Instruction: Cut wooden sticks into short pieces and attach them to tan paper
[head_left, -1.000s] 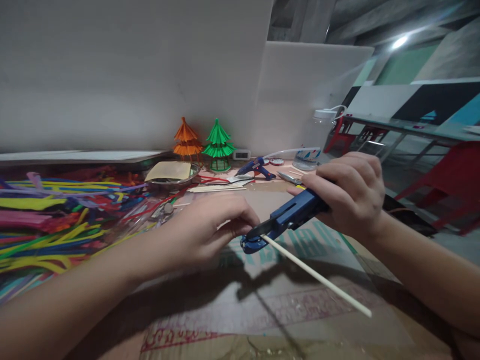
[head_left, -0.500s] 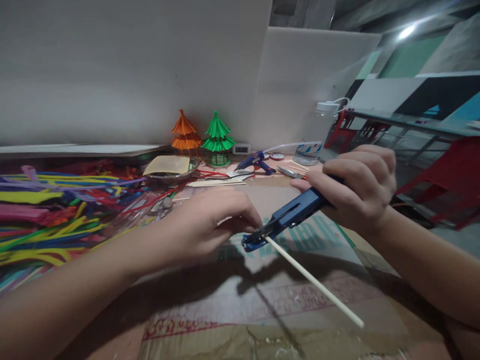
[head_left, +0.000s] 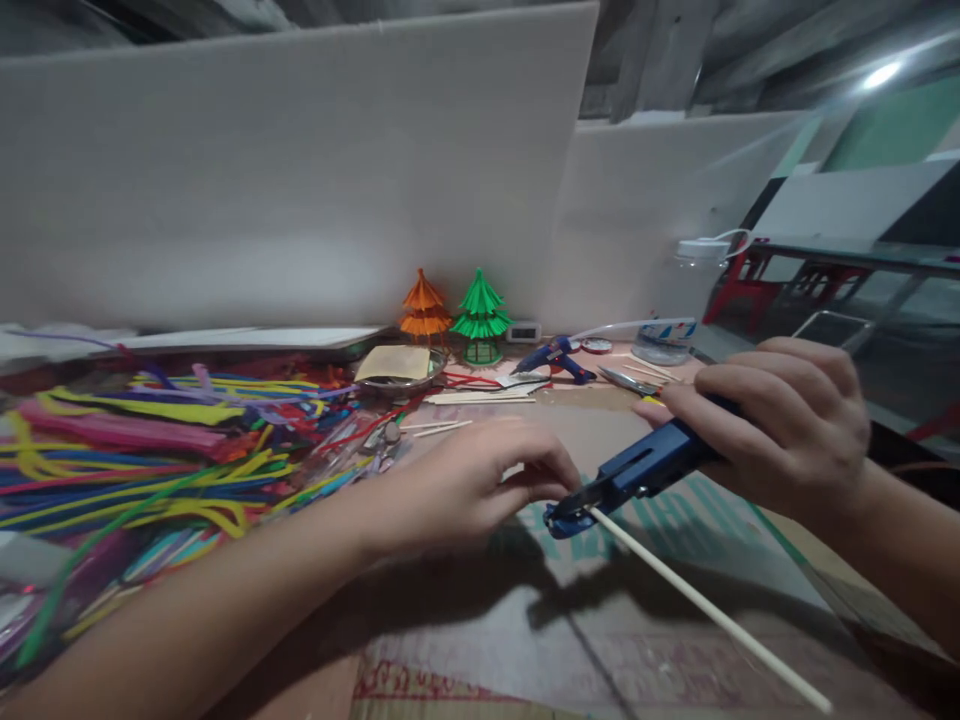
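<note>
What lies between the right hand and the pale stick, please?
The head view shows a blue cutter reaching from the right hand to the stick.

No words or numbers can be read for sure. Big blue-green letters are on the sheet point(head_left: 679, 565) on the table, but they are too blurry to read. Curly red marks run along the sheet's near edge, and they are not clear either. The clear bottle point(head_left: 681, 295) has blue and red print low down, too small to read. The glue gun point(head_left: 553, 354) has a tiny pale label. The little white digital display point(head_left: 523, 332) has a gray screen, too small to read.
</note>
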